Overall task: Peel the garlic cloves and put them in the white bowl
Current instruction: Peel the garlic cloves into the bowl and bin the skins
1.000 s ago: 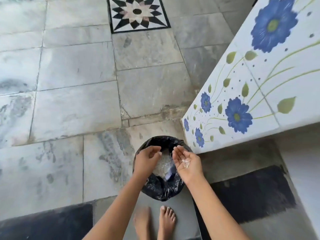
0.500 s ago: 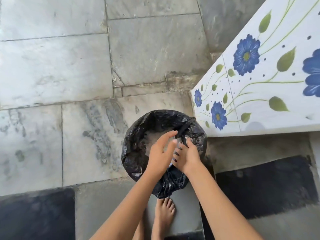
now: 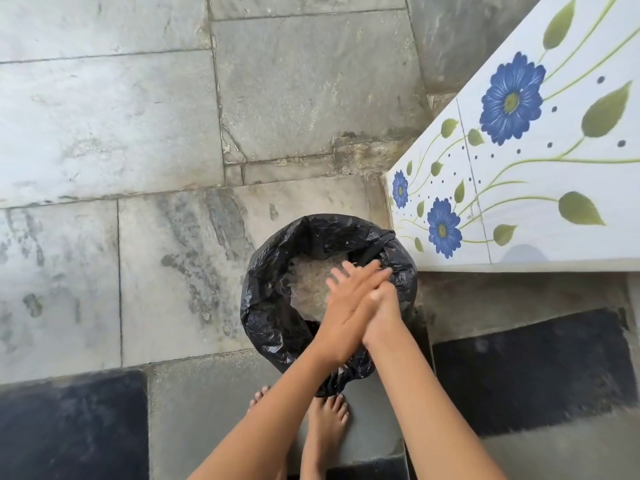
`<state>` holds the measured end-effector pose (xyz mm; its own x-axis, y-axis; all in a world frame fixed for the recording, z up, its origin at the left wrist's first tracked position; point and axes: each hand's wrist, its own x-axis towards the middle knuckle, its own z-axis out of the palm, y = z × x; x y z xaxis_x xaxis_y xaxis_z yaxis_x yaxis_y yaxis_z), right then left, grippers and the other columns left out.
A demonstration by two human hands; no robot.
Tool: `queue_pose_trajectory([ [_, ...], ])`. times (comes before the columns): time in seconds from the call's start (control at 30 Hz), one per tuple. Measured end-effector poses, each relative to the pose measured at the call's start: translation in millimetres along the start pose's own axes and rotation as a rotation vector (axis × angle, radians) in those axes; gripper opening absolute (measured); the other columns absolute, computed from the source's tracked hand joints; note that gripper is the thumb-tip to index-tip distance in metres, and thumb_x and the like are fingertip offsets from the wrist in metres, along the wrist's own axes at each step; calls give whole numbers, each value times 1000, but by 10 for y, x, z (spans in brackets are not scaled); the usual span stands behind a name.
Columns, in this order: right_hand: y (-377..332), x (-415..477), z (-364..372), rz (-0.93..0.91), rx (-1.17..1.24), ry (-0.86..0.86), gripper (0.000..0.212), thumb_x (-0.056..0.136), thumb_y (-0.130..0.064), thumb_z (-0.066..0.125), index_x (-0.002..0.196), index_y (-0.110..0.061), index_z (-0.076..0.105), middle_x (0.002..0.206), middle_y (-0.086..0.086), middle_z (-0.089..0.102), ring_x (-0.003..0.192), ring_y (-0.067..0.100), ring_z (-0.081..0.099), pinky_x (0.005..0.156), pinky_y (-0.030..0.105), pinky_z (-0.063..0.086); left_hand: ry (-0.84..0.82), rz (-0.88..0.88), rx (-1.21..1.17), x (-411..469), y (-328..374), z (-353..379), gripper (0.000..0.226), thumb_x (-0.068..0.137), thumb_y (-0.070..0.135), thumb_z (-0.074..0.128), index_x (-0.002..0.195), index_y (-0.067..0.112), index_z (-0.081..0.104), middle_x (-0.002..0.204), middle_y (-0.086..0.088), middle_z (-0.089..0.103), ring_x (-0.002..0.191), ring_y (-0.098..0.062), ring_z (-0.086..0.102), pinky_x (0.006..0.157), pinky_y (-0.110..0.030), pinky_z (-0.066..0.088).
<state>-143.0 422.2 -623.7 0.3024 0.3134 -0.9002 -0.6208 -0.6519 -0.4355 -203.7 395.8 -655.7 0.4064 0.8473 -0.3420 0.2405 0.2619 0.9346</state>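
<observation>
over black-lined bin (image 3: 273, 306): left hand (image 3: 346, 303) flat across right hand (image 3: 384, 308), fingers straight, gripping nothing. flowered tiles (image 3: 554, 181) just beside. right fingertips hidden; bin contents blurry.

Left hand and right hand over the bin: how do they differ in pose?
The left hand lies on top, its back toward the camera; the right hand is beneath, partly hidden. The left hand's fingers are straight and spread; the right hand's fingers are mostly covered. Both hands press together above the black-lined bin.
</observation>
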Motion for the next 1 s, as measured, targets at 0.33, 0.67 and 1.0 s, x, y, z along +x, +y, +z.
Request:
queue_pose_trajectory([
  [0.33,9,165,-163,210,123,-254,58,101,-44,28,147,-9,32,147,11,39,139,30,33,116,42,23,-73,-129,229,31,-266,-56,47,94,54,25,140,47,23,156,8,22,145,-5,8,118,-31,3],
  [0.67,-372,-1031,-455,-543,-655,-78,38,100,-18,44,137,-16,46,139,0,50,125,10,46,101,18,34,297,-191,234,-394,1018,-544,31,92,18,58,124,20,60,120,5,62,109,-10,56,87,-18,40],
  [1.0,-1027,-3913,-1009,-1233,-1012,130,42,89,-18,48,127,-3,56,126,12,61,115,29,58,98,39,44,246,171,553,-2042,3776,-964,37,92,24,58,129,18,55,137,3,50,121,-18,50,92,-23,36],
])
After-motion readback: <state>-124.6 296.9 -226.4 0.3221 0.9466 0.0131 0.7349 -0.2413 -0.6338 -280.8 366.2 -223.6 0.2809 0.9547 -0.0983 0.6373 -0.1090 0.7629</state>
